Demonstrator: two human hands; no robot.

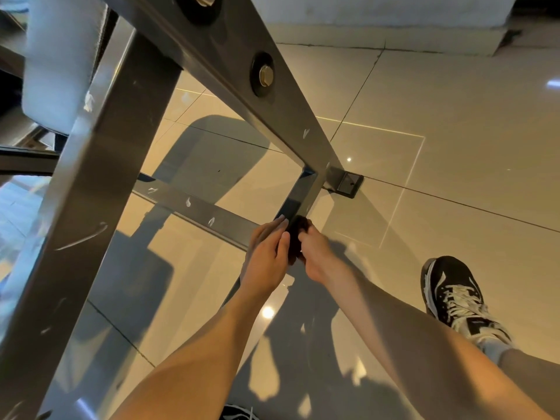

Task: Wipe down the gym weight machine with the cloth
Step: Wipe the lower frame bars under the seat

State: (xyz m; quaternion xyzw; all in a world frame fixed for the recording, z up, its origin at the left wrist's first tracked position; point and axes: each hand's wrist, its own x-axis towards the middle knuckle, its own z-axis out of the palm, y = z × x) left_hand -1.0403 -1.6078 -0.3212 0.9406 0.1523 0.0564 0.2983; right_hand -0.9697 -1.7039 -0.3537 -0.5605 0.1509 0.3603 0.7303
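The weight machine's dark grey steel frame fills the left and centre, with slanted beams running down to a low crossbar near the floor. A small dark cloth is pressed against the frame's lower corner upright. My left hand lies on the cloth's left side with its fingers extended along it. My right hand grips the cloth from the right, fingers curled round it. Most of the cloth is hidden between the two hands.
Two black washers with brass bolts sit on the upper beam. White scuff marks dot the frame. A floor bracket anchors the post to glossy beige tiles. A black-and-white sneaker stands at the right. A pale padded part is at top left.
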